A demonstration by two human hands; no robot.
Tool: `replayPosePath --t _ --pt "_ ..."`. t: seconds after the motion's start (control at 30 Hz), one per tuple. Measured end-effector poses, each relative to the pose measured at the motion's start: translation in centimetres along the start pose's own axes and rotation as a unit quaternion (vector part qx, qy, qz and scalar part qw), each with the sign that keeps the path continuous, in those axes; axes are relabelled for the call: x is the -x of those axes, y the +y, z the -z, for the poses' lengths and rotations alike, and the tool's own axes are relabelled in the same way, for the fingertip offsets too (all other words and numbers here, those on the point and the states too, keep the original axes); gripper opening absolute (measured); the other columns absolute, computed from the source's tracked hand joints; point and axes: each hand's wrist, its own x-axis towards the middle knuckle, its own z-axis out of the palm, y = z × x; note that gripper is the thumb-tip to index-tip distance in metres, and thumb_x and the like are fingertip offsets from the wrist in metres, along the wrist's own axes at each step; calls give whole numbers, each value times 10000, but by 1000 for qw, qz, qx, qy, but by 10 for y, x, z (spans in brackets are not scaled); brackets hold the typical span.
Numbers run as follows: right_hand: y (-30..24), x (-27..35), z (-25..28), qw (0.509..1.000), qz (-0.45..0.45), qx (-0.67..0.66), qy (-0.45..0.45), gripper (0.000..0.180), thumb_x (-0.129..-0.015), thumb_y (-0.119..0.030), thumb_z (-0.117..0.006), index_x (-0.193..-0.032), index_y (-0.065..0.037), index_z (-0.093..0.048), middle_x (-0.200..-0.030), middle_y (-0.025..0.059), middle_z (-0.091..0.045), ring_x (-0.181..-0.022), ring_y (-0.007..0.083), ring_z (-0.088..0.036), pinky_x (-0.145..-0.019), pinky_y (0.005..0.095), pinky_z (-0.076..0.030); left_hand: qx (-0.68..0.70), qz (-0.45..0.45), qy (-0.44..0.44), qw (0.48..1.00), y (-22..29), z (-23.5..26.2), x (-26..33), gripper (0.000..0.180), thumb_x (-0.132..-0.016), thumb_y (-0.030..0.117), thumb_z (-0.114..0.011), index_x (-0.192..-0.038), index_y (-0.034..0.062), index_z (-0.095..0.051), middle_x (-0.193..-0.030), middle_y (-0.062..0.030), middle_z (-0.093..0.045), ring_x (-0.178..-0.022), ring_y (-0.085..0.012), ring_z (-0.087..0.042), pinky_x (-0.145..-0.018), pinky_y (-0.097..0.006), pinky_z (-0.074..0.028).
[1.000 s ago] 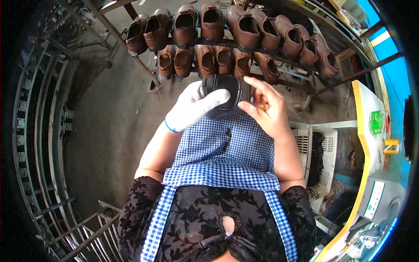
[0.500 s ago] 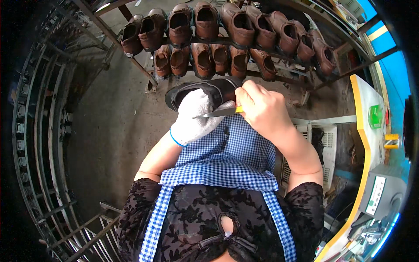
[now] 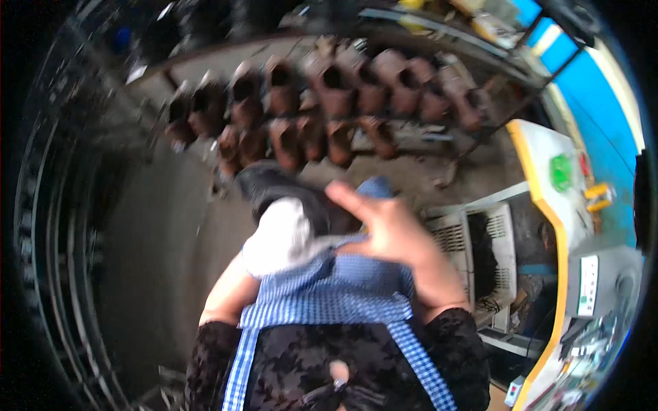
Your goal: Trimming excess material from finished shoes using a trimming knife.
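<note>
My left hand [image 3: 279,240], in a white knitted glove, is closed on a dark shoe [image 3: 271,183] in front of my apron. Part of the glove is inside the shoe opening. At the shoe's right end is my bare right hand [image 3: 387,229], smeared by motion. Its index finger reaches up along the shoe and its thumb is spread below. Between them a blurred grey blade of a knife [image 3: 337,240] shows, its handle mostly hidden in the hand.
Ahead stands a two-tier metal rack with several brown shoes [image 3: 332,89]. A white plastic crate [image 3: 507,253] is at my right, beside a yellow-edged white bench [image 3: 541,161] bearing a green object [image 3: 560,172] and a grey machine [image 3: 603,281]. Metal racking [image 3: 62,260] lines the left.
My view has shifted, so the rack appears lower and blurred. My right hand has spread its index finger and thumb apart by the shoe. My gloved left hand keeps the shoe.
</note>
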Motion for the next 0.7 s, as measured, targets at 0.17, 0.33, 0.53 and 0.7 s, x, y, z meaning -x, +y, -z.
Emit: replayPosePath --t 0.17,0.33,0.53,0.7 --pt "11 42 -21 977 -100 -117 146 835 -655 -164 -858 -1384 -101 -455 -1280 170 -600 -1129 320 -624 -950 385 -503 -61 -142 -3 988 29 6 -36 220 -694 191 -743 -865 64 -687 -825 -59 -642 -733 -240 -620 -650 -366 -492" --pt "24 81 40 858 -128 -241 435 836 -637 -69 -831 -1359 -99 -409 -1236 88 -526 -1133 235 -534 -986 379 -446 73 -184 128 972 55 63 -42 113 -698 138 -704 -798 87 -703 -819 -24 -692 -779 -188 -673 -667 -321 -507" --pt "60 48 212 668 18 -16 744 381 -831 -58 -716 -1166 -48 -536 -932 45 -612 -640 96 -554 -490 270 -453 230 69 168 956 21 13 -23 189 -759 51 -660 -944 18 -674 -813 -122 -689 -701 -271 -647 -653 -361 -513" --pt "83 -55 367 676 36 -37 735 687 -726 -121 -831 -1275 -26 -427 -989 72 -624 -606 121 -600 -433 222 -436 253 143 96 952 -4 -23 19 304 -821 49 -674 -1114 -16 -621 -870 -146 -708 -775 -271 -693 -709 -351 -539"
